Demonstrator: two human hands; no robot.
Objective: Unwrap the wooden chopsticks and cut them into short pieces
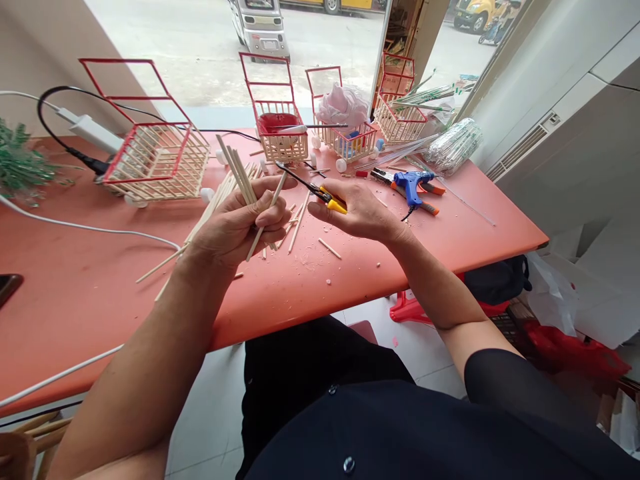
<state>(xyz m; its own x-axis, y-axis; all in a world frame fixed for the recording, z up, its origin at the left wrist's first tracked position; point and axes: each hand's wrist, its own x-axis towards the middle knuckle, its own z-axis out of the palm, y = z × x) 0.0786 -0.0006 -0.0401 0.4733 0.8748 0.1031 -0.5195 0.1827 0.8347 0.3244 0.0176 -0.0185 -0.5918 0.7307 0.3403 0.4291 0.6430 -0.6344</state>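
Several thin wooden sticks (239, 175) are held in my left hand (240, 217), whose fingers are wrapped round them. One stick (267, 215) slants apart from the bundle, between thumb and fingertips. My right hand (360, 210) grips yellow-handled pliers (330, 199), their long dark jaws pointing left. The tips of the jaws lie by the upper end of the slanted stick; I cannot tell whether they touch it. Under and behind my left hand, more loose sticks (210, 208) lie on the table, and a short cut piece (330, 249) rests to the right.
Little stick-built carts with red trim stand along the back of the pink table (280, 307): a large cart (160, 160) at left, others further right. A blue glue gun (413, 187) lies beside orange-handled pliers (425, 205). A white cable (100, 223) crosses the left side.
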